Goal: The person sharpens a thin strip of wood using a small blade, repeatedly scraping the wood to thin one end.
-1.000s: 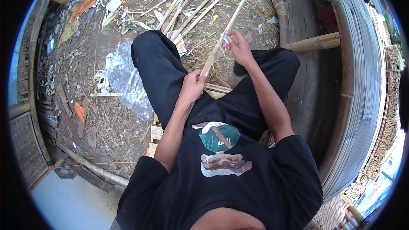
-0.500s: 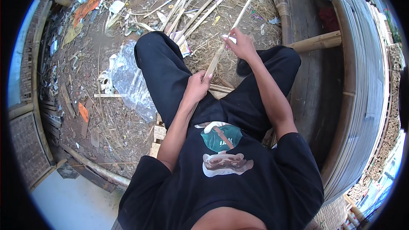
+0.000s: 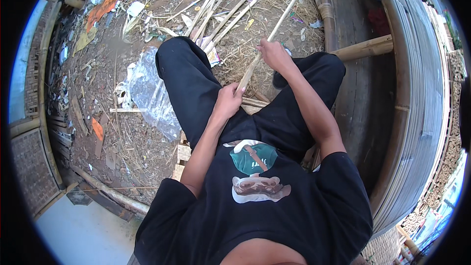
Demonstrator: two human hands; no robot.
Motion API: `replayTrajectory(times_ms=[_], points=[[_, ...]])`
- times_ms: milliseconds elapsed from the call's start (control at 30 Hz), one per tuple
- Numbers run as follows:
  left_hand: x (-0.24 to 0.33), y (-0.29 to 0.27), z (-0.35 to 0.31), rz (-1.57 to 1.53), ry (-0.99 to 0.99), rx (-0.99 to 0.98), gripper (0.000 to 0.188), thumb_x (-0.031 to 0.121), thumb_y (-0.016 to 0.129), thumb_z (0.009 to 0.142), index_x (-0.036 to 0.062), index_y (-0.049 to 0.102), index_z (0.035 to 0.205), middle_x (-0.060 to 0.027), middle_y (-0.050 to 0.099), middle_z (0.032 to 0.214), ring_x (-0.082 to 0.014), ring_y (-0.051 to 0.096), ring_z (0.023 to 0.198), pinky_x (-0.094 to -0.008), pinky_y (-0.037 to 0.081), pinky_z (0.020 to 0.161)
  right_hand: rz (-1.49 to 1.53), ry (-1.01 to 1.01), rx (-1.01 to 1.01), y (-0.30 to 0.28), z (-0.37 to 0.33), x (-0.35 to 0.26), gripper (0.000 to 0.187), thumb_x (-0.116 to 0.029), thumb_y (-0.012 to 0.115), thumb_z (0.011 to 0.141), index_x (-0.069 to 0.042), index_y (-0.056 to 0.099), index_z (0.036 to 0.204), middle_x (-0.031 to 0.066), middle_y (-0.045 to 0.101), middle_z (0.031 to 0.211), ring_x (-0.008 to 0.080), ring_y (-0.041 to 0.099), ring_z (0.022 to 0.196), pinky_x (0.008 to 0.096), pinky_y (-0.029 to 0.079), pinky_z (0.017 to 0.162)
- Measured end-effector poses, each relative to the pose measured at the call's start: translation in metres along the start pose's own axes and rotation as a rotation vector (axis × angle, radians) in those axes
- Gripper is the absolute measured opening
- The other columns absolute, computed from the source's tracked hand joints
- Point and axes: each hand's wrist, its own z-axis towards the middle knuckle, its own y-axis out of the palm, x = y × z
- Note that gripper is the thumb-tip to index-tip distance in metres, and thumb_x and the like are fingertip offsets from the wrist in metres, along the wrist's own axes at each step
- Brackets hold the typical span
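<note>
Your left hand [image 3: 229,102] wraps the near end of the pale wooden strip [image 3: 249,73], and your right hand [image 3: 276,55] closes on it farther out, nearer the tip. The strip's long axis slants away from you, up and rightward. It looks slim, straight and fibrous; rough-edged slats [image 3: 231,24] and crumpled clear plastic [image 3: 149,91] lie beyond.
</note>
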Motion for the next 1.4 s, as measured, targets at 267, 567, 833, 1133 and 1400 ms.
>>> replayTrajectory(times_ms=[267,567,833,1133,1400], points=[[-0.003,0.002,0.002,0.07,0.059,0.058,0.025,0.02,0.055,0.095,-0.002,0.059,0.084,-0.0002,0.049,0.055,-0.0075,0.042,0.04,-0.0277,0.031,0.037,0.176,-0.165,-0.004,-0.008,-0.006,0.001,0.016,-0.015,0.057,0.091,-0.001,0.05,0.086,0.026,0.055,0.065,0.0474,0.057,0.071,0.0518,0.043,0.059],[0.011,0.003,-0.005,0.136,0.049,0.099,0.025,0.019,0.057,0.09,-0.005,0.063,0.088,-0.0223,0.059,0.067,-0.0313,0.058,0.059,-0.041,0.043,0.06,0.246,-0.177,0.058,-0.014,-0.023,-0.012,0.015,-0.01,0.055,0.091,0.001,0.05,0.082,0.0246,0.049,0.061,0.0445,0.054,0.063,0.0463,0.04,0.053],[0.007,0.002,-0.001,0.152,0.028,0.103,0.027,0.022,0.056,0.092,-0.0041,0.063,0.091,-0.0151,0.056,0.063,-0.0206,0.051,0.056,-0.037,0.042,0.057,0.344,-0.181,0.027,-0.006,-0.038,-0.029,0.013,-0.01,0.059,0.09,0.001,0.055,0.084,0.0233,0.049,0.061,0.0414,0.054,0.059,0.0401,0.04,0.049],[-0.005,0.001,0.018,0.244,0.061,0.157,0.023,0.02,0.058,0.088,-0.0011,0.067,0.093,-0.0221,0.065,0.075,-0.0357,0.066,0.069,-0.042,0.048,0.061,0.679,-0.135,0.031,0.012,-0.032,-0.062,0.013,-0.012,0.058,0.092,-0.002,0.055,0.085,0.0094,0.051,0.054,0.0208,0.051,0.045,0.033,0.039,0.045],[0.004,-0.004,0.009,-0.29,-0.236,-0.084,0.028,0.023,0.052,0.097,-0.0011,0.057,0.084,-0.0001,0.045,0.054,-0.0063,0.038,0.036,-0.0263,0.027,0.034,0.412,0.212,0.297,-0.022,-0.018,0.004,0.027,-0.029,0.063,0.09,-0.002,0.057,0.094,0.0105,0.059,0.061,0.0193,0.058,0.053,0.0372,0.043,0.053]])
